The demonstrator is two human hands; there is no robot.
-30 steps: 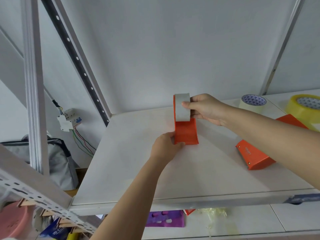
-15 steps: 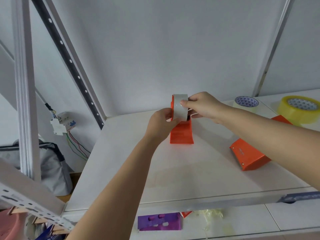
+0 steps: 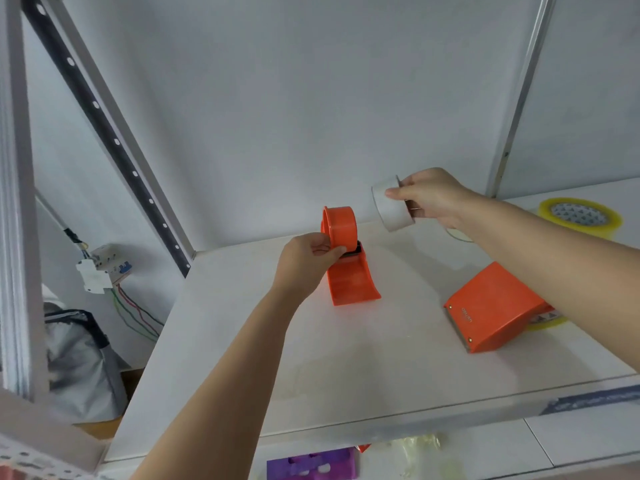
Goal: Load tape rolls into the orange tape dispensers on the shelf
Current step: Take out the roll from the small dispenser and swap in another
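An orange tape dispenser (image 3: 349, 261) stands upright in the middle of the white shelf (image 3: 242, 341), its round hub bare. My left hand (image 3: 306, 263) grips it from the left at the hub's base. My right hand (image 3: 433, 199) holds a grey-white tape roll (image 3: 389, 206) in the air, up and to the right of the dispenser and apart from it. A second orange dispenser (image 3: 491, 308) lies on its side to the right, with yellowish tape showing under my right forearm.
A yellow tape roll (image 3: 580, 216) lies at the shelf's far right; another pale roll (image 3: 457, 235) is mostly hidden behind my right arm. A slanted perforated metal upright (image 3: 104, 123) borders the shelf on the left. Purple plastic piece (image 3: 311, 465) lies on the level below.
My right hand has lifted the grey-white roll off the dispenser and carried it up to the right. My left hand has shifted down onto the dispenser's hub.
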